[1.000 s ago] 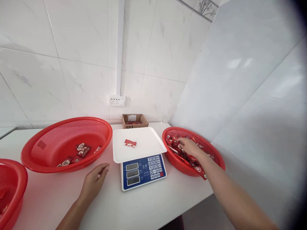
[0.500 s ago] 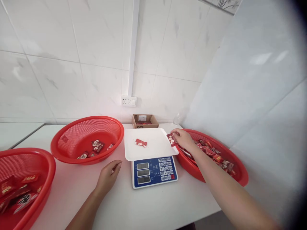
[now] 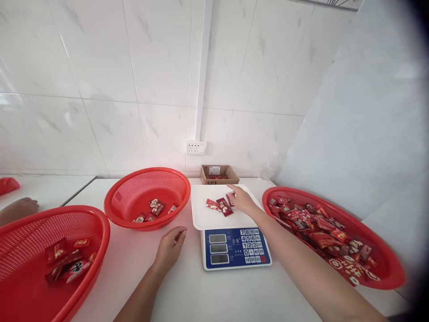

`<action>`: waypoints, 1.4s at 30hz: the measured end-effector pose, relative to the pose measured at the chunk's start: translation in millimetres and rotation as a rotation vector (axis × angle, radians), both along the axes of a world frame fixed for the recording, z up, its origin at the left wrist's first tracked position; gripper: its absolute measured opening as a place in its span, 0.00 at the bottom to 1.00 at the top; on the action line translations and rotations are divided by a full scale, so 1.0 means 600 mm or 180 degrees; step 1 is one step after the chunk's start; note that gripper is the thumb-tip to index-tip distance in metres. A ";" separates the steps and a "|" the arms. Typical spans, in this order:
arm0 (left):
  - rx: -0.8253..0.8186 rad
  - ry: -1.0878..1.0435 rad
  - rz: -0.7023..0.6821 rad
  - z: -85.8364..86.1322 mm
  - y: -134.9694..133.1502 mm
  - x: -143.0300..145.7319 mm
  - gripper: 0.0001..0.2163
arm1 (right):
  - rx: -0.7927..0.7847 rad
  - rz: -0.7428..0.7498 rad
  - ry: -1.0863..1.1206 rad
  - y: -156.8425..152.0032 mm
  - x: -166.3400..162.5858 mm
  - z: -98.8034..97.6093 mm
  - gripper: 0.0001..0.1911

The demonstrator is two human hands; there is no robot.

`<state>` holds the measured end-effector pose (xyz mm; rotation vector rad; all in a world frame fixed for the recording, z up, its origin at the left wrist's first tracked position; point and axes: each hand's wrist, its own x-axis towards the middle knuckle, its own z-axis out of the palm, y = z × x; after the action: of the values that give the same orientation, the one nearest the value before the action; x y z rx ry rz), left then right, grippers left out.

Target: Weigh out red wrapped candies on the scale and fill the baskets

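Packets (image 3: 217, 206) on the tray (image 3: 209, 220)
One packet (image 3: 230, 200) is touched by the right fingers (image 3: 234, 191), grasp unclear; left fingers (image 3: 179, 233) are laid loose, empty, on the surface (image 3: 187, 290).

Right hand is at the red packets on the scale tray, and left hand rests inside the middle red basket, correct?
No. The head view shows the left hand resting on the white table in front of the middle red basket, not inside it. The right hand is at the red packets on the scale tray.
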<state>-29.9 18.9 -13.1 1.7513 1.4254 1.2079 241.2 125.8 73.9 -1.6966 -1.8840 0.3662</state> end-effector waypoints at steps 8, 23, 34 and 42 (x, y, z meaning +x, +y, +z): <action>-0.0084 0.0168 -0.0082 -0.005 0.001 0.001 0.14 | -0.0545 0.0941 -0.1267 -0.047 -0.030 -0.023 0.26; -0.0120 0.0219 0.0041 -0.009 0.012 -0.008 0.16 | -0.0012 -0.0664 -0.1667 -0.192 0.173 0.052 0.31; -0.0381 0.0501 -0.0028 -0.014 0.014 0.003 0.18 | -0.0774 -0.1619 -0.1543 -0.296 0.322 -0.036 0.35; -0.0458 0.0275 0.0046 -0.017 0.022 -0.006 0.17 | -0.0787 -0.1368 -0.1616 -0.180 0.327 -0.021 0.35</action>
<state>-33.6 32.0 -23.1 1.7149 1.5376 1.0212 437.4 17.7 61.5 -2.4807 -1.7774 -0.0128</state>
